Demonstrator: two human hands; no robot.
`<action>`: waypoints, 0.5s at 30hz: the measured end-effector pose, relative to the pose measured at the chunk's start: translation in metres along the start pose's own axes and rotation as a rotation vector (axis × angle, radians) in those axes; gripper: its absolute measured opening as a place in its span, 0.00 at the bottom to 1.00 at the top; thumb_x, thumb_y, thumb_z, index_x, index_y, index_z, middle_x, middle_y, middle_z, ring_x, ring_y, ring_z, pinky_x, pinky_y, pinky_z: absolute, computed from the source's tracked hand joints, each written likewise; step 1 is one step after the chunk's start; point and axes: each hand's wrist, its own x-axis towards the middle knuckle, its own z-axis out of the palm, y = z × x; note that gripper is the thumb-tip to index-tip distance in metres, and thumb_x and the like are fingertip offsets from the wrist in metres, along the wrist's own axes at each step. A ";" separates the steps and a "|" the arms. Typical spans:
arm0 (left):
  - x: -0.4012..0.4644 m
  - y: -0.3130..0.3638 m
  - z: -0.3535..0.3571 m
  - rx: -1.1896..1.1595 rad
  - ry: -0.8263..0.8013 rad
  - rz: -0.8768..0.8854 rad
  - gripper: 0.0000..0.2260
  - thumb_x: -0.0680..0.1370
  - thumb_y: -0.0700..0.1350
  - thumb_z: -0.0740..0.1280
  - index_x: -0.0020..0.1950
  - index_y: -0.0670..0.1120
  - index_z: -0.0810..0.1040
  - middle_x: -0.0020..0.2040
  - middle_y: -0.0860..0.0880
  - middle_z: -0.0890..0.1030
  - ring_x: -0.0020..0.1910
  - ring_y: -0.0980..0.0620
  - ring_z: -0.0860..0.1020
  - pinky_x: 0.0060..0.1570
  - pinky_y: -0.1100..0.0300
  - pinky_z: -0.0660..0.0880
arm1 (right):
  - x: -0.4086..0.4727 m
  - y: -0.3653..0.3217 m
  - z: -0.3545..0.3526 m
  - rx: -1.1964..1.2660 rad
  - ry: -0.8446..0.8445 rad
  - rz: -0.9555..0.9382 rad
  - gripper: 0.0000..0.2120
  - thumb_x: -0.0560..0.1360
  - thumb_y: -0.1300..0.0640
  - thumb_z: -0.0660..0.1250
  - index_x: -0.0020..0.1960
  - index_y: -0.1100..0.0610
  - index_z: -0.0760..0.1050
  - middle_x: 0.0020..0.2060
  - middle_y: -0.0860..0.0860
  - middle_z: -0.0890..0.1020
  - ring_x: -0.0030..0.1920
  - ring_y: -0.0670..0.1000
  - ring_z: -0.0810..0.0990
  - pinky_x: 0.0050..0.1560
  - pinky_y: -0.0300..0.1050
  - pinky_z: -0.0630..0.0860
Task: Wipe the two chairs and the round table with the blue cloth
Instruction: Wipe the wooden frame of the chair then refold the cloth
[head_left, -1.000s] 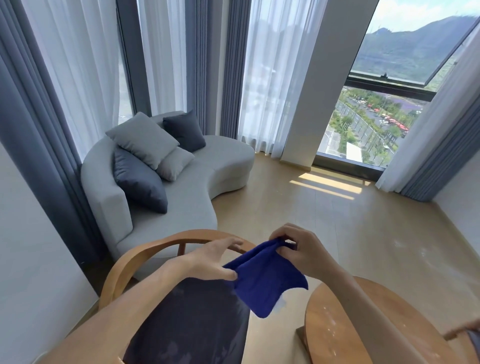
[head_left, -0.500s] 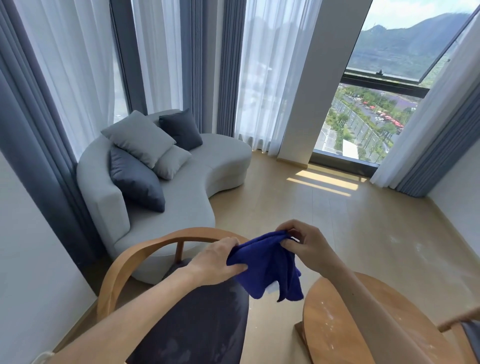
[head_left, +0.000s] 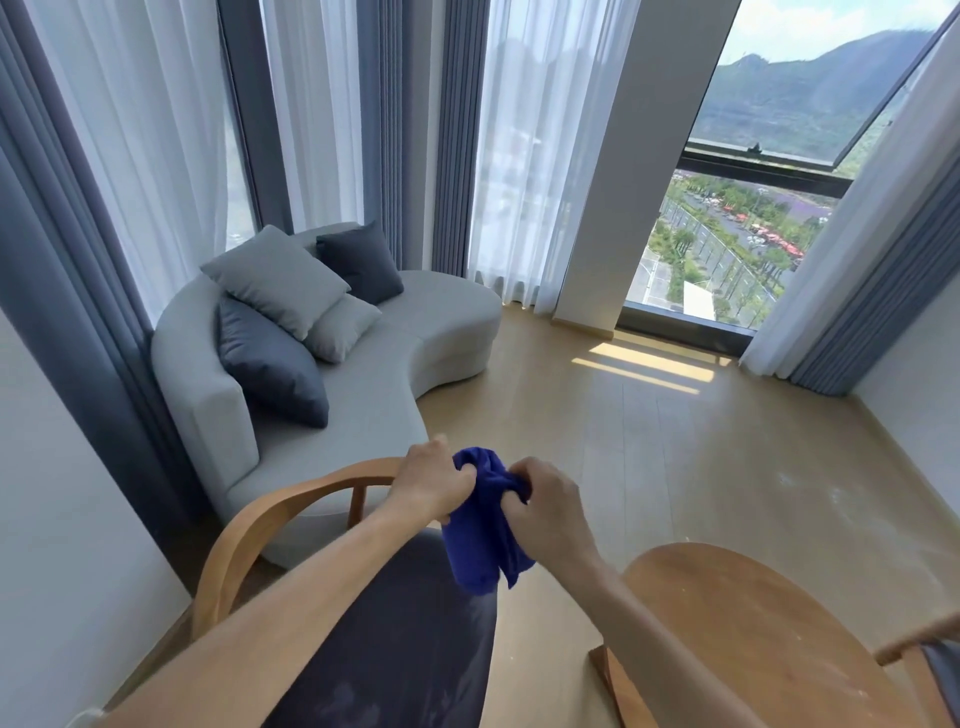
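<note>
My left hand (head_left: 434, 488) and right hand (head_left: 545, 506) had closed together, gripping the blue cloth (head_left: 483, 540), now bunched rather than spread; no wiping yet.

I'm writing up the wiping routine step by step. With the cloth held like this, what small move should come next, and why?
Probably lower the cloth onto the chair just below. Both the left hand and right hand grip it bunched in the air, touching nothing, and the chair's dark seat lies directly under it, nearer than the table.
</note>
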 end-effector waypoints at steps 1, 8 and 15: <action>-0.001 0.006 0.001 -0.114 -0.057 -0.070 0.09 0.76 0.48 0.62 0.41 0.43 0.72 0.34 0.48 0.76 0.22 0.52 0.76 0.18 0.64 0.66 | -0.004 -0.004 0.010 0.008 -0.039 0.002 0.02 0.71 0.62 0.62 0.42 0.56 0.72 0.39 0.48 0.76 0.39 0.47 0.73 0.37 0.33 0.66; -0.001 0.018 -0.009 -0.560 -0.257 -0.287 0.05 0.80 0.37 0.59 0.50 0.38 0.74 0.51 0.36 0.82 0.33 0.46 0.81 0.29 0.59 0.79 | -0.001 0.004 0.004 0.110 -0.139 0.087 0.21 0.64 0.45 0.76 0.50 0.53 0.74 0.45 0.46 0.77 0.44 0.44 0.76 0.40 0.34 0.71; -0.015 -0.006 -0.024 -0.476 -0.267 0.070 0.07 0.73 0.36 0.67 0.50 0.45 0.77 0.42 0.47 0.83 0.43 0.50 0.82 0.40 0.59 0.80 | 0.004 0.013 -0.024 0.172 -0.076 0.023 0.13 0.68 0.60 0.74 0.52 0.54 0.77 0.45 0.48 0.81 0.48 0.49 0.79 0.51 0.47 0.78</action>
